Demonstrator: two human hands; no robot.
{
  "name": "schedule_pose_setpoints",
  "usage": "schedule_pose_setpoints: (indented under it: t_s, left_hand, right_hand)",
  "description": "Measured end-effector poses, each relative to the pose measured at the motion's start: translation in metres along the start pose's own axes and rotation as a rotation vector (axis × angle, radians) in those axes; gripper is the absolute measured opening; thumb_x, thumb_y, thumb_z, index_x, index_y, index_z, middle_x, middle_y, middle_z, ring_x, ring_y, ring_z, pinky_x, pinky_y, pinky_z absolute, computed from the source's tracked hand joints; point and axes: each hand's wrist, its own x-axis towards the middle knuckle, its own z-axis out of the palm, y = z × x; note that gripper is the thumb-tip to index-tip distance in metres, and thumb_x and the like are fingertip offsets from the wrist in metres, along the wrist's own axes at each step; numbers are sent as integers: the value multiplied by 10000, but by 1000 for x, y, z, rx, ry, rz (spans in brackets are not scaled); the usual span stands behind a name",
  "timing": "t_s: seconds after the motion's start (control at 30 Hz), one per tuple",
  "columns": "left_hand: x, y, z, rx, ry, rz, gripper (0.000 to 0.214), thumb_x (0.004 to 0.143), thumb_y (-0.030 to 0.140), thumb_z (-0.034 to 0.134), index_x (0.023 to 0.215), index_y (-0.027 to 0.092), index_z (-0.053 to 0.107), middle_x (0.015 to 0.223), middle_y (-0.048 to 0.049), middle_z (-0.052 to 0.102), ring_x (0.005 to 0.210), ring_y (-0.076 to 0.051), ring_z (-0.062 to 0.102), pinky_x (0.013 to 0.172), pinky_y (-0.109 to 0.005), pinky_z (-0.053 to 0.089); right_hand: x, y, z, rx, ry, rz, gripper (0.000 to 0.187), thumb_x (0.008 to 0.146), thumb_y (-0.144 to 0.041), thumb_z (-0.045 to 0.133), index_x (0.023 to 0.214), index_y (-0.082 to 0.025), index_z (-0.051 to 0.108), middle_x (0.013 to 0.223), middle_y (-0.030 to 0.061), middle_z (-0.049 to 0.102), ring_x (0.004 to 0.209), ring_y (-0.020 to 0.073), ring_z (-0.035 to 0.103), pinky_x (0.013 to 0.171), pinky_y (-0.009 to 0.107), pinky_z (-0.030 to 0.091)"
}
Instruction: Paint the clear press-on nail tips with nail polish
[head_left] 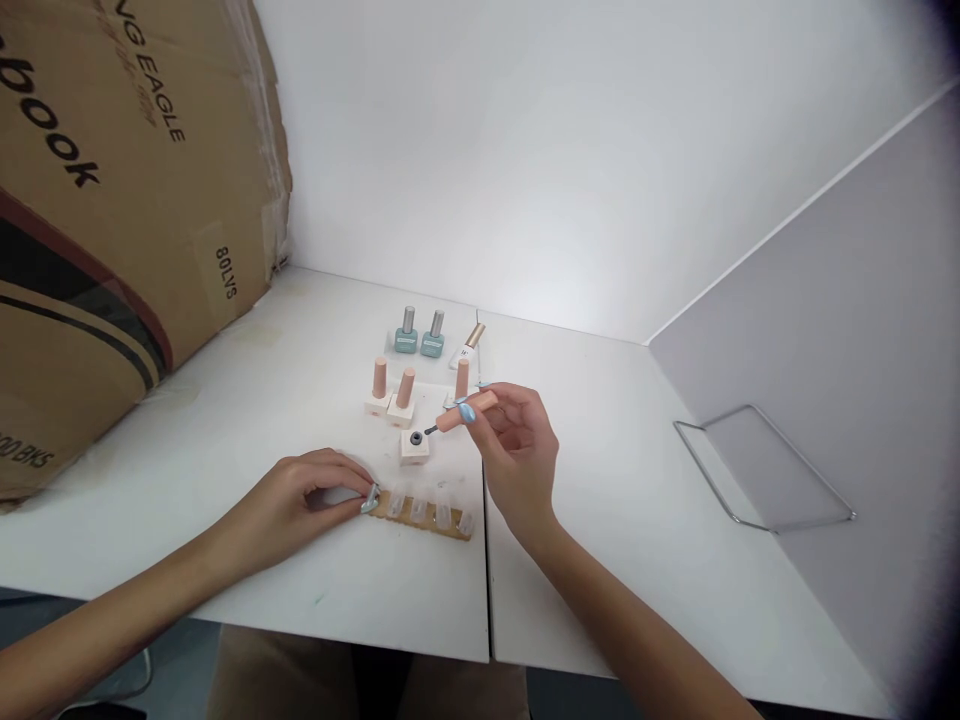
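Gripping the brush cap [474, 406] in the right hand [521, 445], two o'clock from the open bottle [414, 452], pinching the nail-tip strip [431, 519] at its six o'clock in the left hand [307, 495], perhaps risking drips from an overloaded brush [430, 431] or spillage through knocking the bottle.

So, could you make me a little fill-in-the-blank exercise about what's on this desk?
1. The left hand is at one end of the tan strip; the ____ one holds the brush cap.
2. Exactly ____ teal bottles stand upright.
3. The large box is made of ____.
4. The bottle nearest the strip has no ____ on.

Missing words: right; two; cardboard; cap.
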Motion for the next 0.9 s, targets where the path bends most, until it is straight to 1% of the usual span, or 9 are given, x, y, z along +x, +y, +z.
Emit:
schedule_pose_setpoints:
  t_s: [0.17,0.33,0.47,0.6,0.77,0.9]
  left_hand:
    - [-1,2,-1,12,-2,16,148,950,295,676,950,291,824,1020,-16,840,920,-185,799,786,-253,645]
    - [-2,2,-3,24,12,23,124,940,291,687,948,284,811,1016,-10,839,923,-186,795,840,-271,640]
    - [-4,0,-3,25,10,21,105,933,308,710,930,278,810,995,-15,838,912,-194,792,820,-278,642]
    - [-5,-1,-2,23,2,12,142,959,315,683,931,272,815,996,-28,838,903,-199,790,797,-285,644]
    - [-6,0,-1,22,0,8,149,970,322,673,953,280,815,1021,-31,834,924,-204,783,811,-296,641]
    - [-6,-2,0,26,0,7,142,969,319,674,955,284,811,1020,-24,832,934,-200,781,832,-295,635]
  right_hand:
    - [2,3,4,-9,-39,24,165,950,-242,727,1021,-290,585,736,-62,795,802,166,803,818,376,660]
    - [1,5,7,-3,-71,47,166,944,-234,736,1016,-292,598,748,-61,795,796,150,789,834,355,659]
    - [0,8,7,-28,-82,59,173,933,-231,745,1007,-286,598,749,-56,788,801,156,794,835,358,664]
    - [1,9,7,-44,-82,42,173,937,-227,730,1019,-286,590,755,-52,782,809,159,797,833,360,668]
    - [2,9,7,-88,-104,30,144,954,-255,707,1011,-282,577,779,-45,757,787,169,801,842,386,674]
    - [2,9,7,-141,-144,4,135,960,-225,689,1012,-285,581,816,-56,731,749,143,801,830,345,667]
